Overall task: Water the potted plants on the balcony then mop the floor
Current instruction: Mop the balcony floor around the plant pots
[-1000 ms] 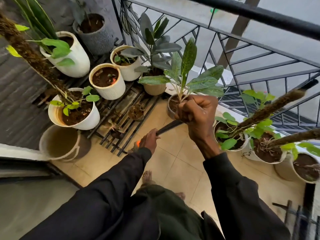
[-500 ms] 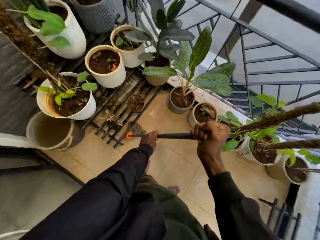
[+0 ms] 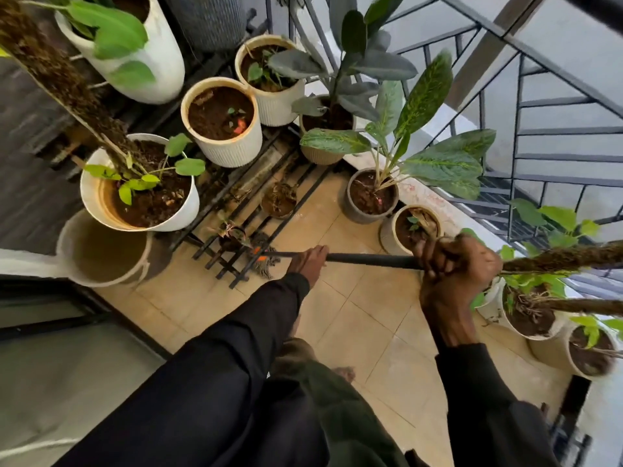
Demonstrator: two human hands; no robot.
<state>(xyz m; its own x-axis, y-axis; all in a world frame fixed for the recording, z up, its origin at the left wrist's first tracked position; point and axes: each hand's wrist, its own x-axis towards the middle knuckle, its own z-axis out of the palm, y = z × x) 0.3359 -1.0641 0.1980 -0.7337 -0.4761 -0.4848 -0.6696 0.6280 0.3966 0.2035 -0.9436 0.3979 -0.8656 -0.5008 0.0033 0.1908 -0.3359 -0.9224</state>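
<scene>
Gripping the slim black mop handle [image 3: 367, 259] with both hands, we judge ourselves to be in the mopping half of the job. The left hand [image 3: 308, 262] has its fingers curled over the shaft low down, and the right hand [image 3: 455, 269] is fisted round the upper end, fingers wrapped tight. The grey stringy mop head [image 3: 264, 261], with its orange collar, sits on the tan tiled floor [image 3: 354, 332] at the foot of the black metal plant rack [image 3: 236, 203], touching its front bars or very nearly. Our worry lies there. A deeper push could snag the strings under the bars or jolt the tiny dark pot [image 3: 231, 235] of pink-tinged leaves on the rack's lowest bars, spilling soil onto the tiles. At the other end, the handle's top is close to the small beige ribbed pot [image 3: 416, 227] by the railing edge of the floor, and a hard pull back could clip it. The handle's long axis runs from that railing edge towards the rack. Its head end points at the rack and the white bucket [image 3: 101, 254] of murky water beyond.
</scene>
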